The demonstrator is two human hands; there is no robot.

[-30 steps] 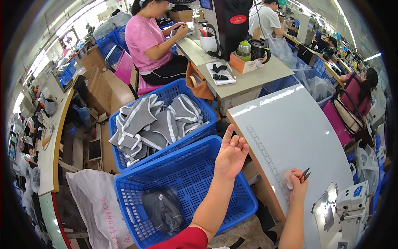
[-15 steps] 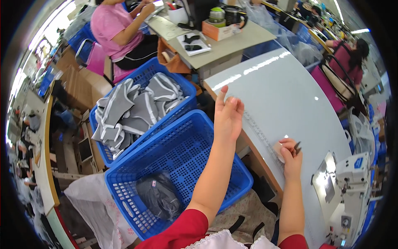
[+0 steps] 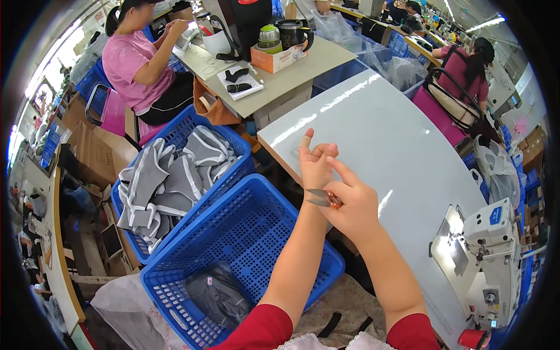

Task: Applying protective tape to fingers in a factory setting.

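- The person's right hand [image 3: 357, 204] has a narrow grip, curled around small snips [image 3: 319, 197] with reddish handles.
- The snips sit inside that grip, handles tucked under the fingers, two slightly parted blades jutting out to the left. Carrying them this way probably keeps the points away from the palm.
- The left hand [image 3: 317, 164] is raised, one finger extended and the others half curled: a loose, fairly wide grip with nothing visible in it. The blades cross over its wrist; whether they touch skin, I cannot tell.
- Both hands are above the near left edge of a glossy white desk [image 3: 373, 134]; a sewing machine [image 3: 490, 224] stands at its right, likely for easy reach.
- Left of the desk, a blue basket [image 3: 233, 216] holds a dark wrapped bundle [image 3: 219, 291], below and left of the snips.
- Just behind it, a second blue basket [image 3: 239, 143] is heaped with gray, white-edged pieces [image 3: 178, 181], presumably grouped to keep them together.
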